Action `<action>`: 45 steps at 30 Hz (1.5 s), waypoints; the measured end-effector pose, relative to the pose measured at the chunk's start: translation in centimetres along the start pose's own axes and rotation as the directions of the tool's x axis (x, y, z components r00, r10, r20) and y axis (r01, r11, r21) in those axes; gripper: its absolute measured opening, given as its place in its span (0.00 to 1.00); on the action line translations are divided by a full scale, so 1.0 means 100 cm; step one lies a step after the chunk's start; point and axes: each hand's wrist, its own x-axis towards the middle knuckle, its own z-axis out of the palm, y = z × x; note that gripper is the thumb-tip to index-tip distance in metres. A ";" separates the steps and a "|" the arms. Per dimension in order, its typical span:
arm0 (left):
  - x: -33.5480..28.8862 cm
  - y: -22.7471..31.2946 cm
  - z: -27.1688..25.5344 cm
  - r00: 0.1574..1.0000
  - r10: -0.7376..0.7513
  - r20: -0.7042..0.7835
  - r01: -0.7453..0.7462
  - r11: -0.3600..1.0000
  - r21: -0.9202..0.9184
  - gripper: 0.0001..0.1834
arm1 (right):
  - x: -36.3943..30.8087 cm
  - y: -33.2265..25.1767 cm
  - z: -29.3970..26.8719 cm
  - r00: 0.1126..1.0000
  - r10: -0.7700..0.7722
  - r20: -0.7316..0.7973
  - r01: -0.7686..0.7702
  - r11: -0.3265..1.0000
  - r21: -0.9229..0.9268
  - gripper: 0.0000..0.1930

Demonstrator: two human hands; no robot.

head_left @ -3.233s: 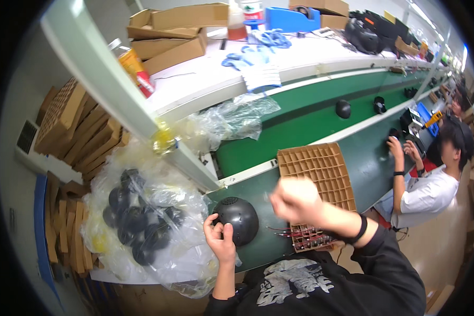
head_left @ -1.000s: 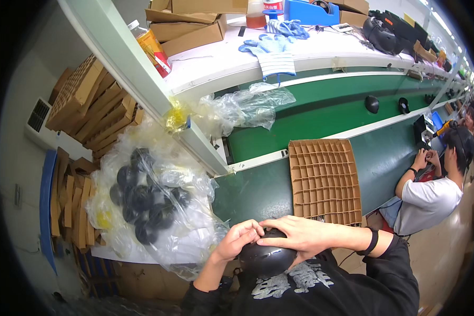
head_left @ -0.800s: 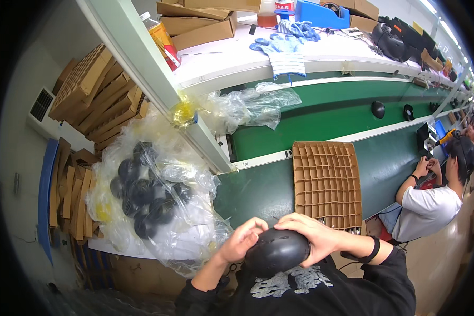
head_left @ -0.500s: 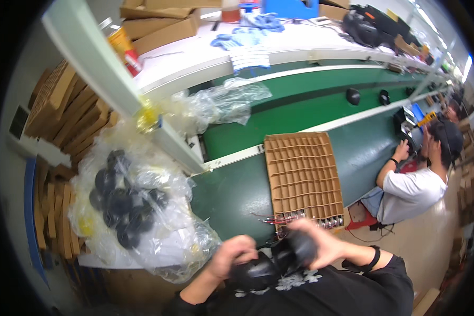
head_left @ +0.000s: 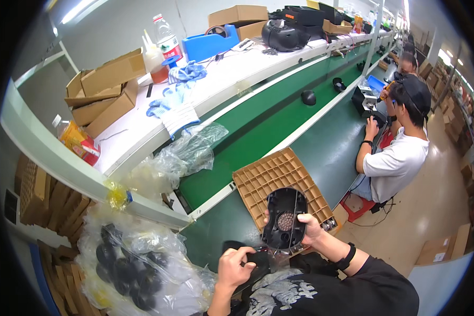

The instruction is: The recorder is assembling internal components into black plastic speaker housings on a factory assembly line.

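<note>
My right hand (head_left: 312, 227) grips a black plastic housing (head_left: 273, 231) by its right edge, with its hollow inside facing up. Inside it shows a round, perforated grille (head_left: 285, 221). A fingertip shows at the housing's left edge. Lower and to the left, my left hand (head_left: 234, 267) is closed, thumb and fingers curled on a dark plastic part (head_left: 258, 266) close to my shirt; that part's shape is mostly hidden. Behind the housing, a brown cardboard divider grid (head_left: 255, 176) lies on the green bench, with small metallic parts (head_left: 328, 224) at its near right corner.
At left, clear plastic bags (head_left: 168, 284) hold several round black parts. A green conveyor (head_left: 258, 124) runs behind the bench, carrying black domed parts (head_left: 308, 97). A white shelf (head_left: 216, 87) bears gloves, bottles and boxes. To the right sits a co-worker (head_left: 397, 152) in a white shirt.
My right hand has brought the black housing forward over the divider, its inside now showing. The two hands have moved apart. The view has tilted up and turned.
</note>
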 end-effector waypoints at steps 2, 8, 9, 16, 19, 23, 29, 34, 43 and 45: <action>0.001 0.001 0.010 0.978 -0.139 0.157 0.162 0.976 -0.147 0.28 | 0.002 0.006 0.001 0.998 -0.015 0.061 0.019 0.997 -0.068 0.42; 0.008 0.003 0.040 0.957 -0.052 0.285 0.189 0.858 -0.478 0.08 | 0.005 -0.001 -0.011 0.991 -0.036 0.127 0.053 0.990 -0.134 0.41; 0.008 0.009 0.037 0.976 -0.035 0.214 0.146 0.835 -0.530 0.06 | 0.006 -0.002 -0.001 0.995 -0.048 0.082 0.061 0.985 -0.164 0.39; 0.003 -0.044 0.065 0.997 -0.027 0.079 0.021 0.997 0.075 0.10 | 0.076 -0.034 0.033 0.921 -0.351 -0.169 0.390 0.822 0.416 0.29; -0.038 -0.088 0.054 0.893 -0.449 -0.028 0.430 0.870 -0.243 0.15 | 0.084 -0.084 0.048 0.843 -0.520 -0.137 0.536 0.793 0.288 0.24; -0.038 -0.090 -0.034 0.573 -0.749 -0.334 0.379 0.603 -0.702 0.17 | 0.034 -0.092 0.000 0.715 -0.683 -0.149 0.335 0.521 -0.785 0.33; -0.024 -0.085 -0.194 0.528 -0.451 -0.720 0.529 0.837 -0.136 0.18 | -0.028 -0.030 -0.088 0.789 -0.481 -0.383 -0.009 0.613 -0.790 0.37; 0.031 -0.066 -0.244 0.638 -0.379 -0.671 0.618 0.771 0.151 0.20 | -0.030 -0.023 -0.081 0.787 -0.457 -0.414 0.002 0.673 -0.740 0.36; 0.065 -0.094 -0.212 0.479 -0.367 -0.797 0.078 0.922 -0.378 0.23 | -0.036 -0.026 -0.093 0.833 -0.403 -0.380 -0.005 0.680 -0.733 0.39; 0.079 -0.066 -0.192 0.576 -0.574 -0.582 -0.172 0.611 -0.772 0.25 | -0.041 -0.026 -0.104 0.811 -0.420 -0.407 -0.018 0.678 -0.735 0.39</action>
